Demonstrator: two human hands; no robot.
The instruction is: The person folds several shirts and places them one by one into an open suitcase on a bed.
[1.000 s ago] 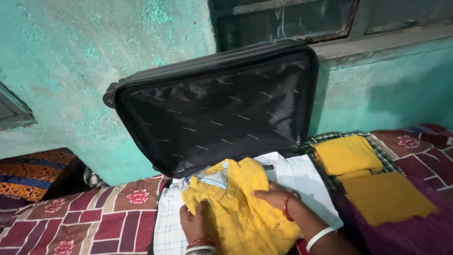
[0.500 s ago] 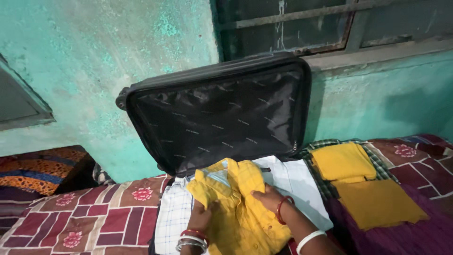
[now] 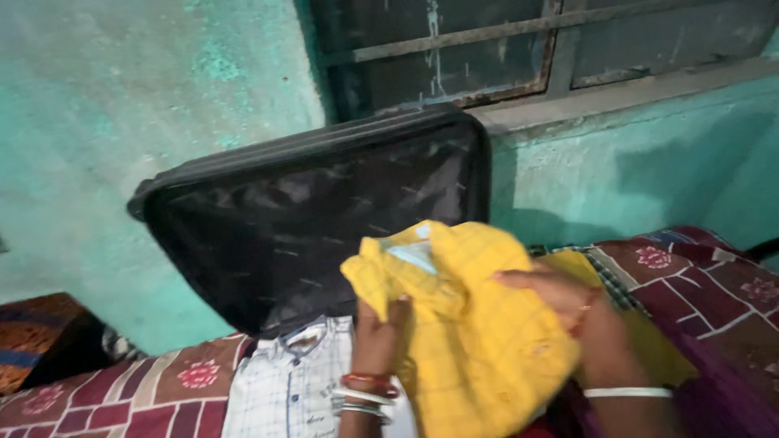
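- Two hands hold up our yellow checked shirt [image 3: 479,324]: left hand [image 3: 380,332] pinches its near edge, right hand [image 3: 568,304] lies spread on the cloth.
- Below our left hand lies a white checked shirt [image 3: 284,389]; beyond, the black suitcase lid [image 3: 308,219].
- Risk: the one-sided pinch may let the fabric slip and unfold.
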